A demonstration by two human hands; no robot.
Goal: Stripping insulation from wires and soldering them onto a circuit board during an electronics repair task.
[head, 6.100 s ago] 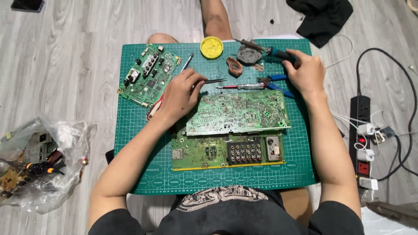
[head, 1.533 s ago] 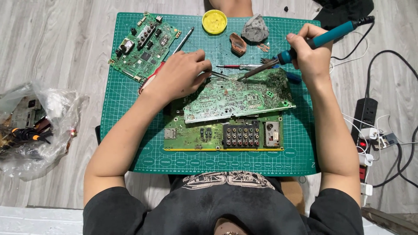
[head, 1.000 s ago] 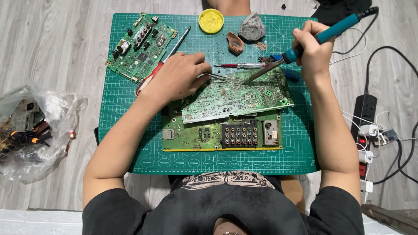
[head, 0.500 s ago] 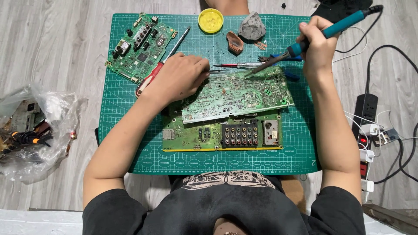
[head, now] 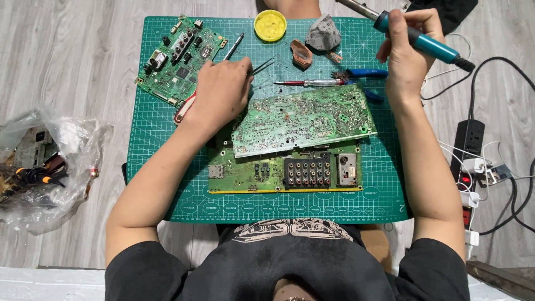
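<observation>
My left hand (head: 220, 92) holds thin metal tweezers (head: 262, 66), their tips just off the upper left corner of a pale green circuit board (head: 304, 120). That board lies tilted on top of a second green board with black connector rows (head: 284, 170). My right hand (head: 407, 53) grips a teal-handled soldering iron (head: 415, 39), raised above the mat's far right corner with its metal tip pointing up and left, away from the boards. Both boards rest on a green cutting mat (head: 167, 184).
A third circuit board (head: 178, 58) sits at the mat's far left. A yellow round tin (head: 270, 25), a grey lump (head: 323, 34), a brown piece (head: 301, 54), a red screwdriver (head: 306, 83) and blue-handled pliers (head: 359, 73) lie at the far edge. A plastic bag of parts (head: 44, 161) is left; a power strip (head: 465, 161) right.
My right hand lifted the soldering iron off the upper board and swung it up toward the far right corner. My left hand drew back slightly with the tweezers.
</observation>
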